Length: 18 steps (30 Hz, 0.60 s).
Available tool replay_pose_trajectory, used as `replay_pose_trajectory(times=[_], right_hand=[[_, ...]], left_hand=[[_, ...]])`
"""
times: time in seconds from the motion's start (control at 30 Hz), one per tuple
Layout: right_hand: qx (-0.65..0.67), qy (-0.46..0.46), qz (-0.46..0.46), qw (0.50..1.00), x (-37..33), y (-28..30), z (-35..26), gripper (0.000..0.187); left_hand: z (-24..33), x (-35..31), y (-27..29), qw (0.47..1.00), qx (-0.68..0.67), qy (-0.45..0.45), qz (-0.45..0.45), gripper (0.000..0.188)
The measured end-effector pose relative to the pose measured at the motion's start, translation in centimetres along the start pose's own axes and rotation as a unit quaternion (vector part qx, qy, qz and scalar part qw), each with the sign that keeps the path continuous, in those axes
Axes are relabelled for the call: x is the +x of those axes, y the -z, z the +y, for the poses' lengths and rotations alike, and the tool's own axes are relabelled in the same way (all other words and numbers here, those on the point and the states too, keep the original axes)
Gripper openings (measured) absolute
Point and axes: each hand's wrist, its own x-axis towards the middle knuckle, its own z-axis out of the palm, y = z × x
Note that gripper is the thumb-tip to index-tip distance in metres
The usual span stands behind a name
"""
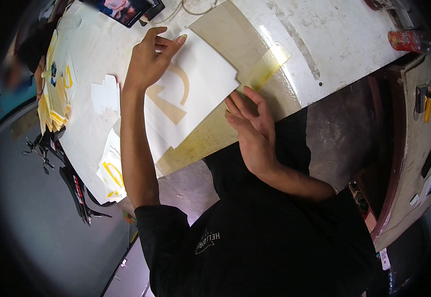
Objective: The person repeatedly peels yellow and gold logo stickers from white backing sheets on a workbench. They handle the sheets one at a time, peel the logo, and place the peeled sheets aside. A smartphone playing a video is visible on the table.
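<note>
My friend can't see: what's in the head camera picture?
A bare left hand touches a white sheet with a tan curved design; the right hand is near its edge. Below, clear yellowish plastic lies on a white table.

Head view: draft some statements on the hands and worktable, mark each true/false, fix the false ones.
1. The left hand is at the upper edge of the flat white sheet with a tan curved print. True.
2. The right hand is clenched in a fist. False: it is open, near the sheet's edge.
3. A translucent yellowish plastic mat lies beneath the sheet. True.
4. The sheet lies wholly to the right of the right hand. False: it lies to its left.
5. A red cylindrical container is at the picture's right. True.
</note>
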Motion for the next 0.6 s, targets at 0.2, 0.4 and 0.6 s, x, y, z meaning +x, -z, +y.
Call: replay_pose_trajectory(times=[0.2,0.4,0.6], right_hand=[[0.002,0.006,-0.011,1.0,0.2,0.0,0.1,0.068],[-0.004,0.003,0.0,1.0,0.1,0.0,0.1,0.067],[-0.25,0.166,0.023,0.954,-0.7,0.6,0.7,0.059]], left_hand=[[0.4,-0.1,-0.1,1.0,0.014,0.001,0.003,0.084],[-0.1,-0.1,-0.5,1.0,0.009,-0.013,0.011,0.08],[-0.6,-0.2,-1.4,0.998,0.028,-0.035,0.039,0.063]])
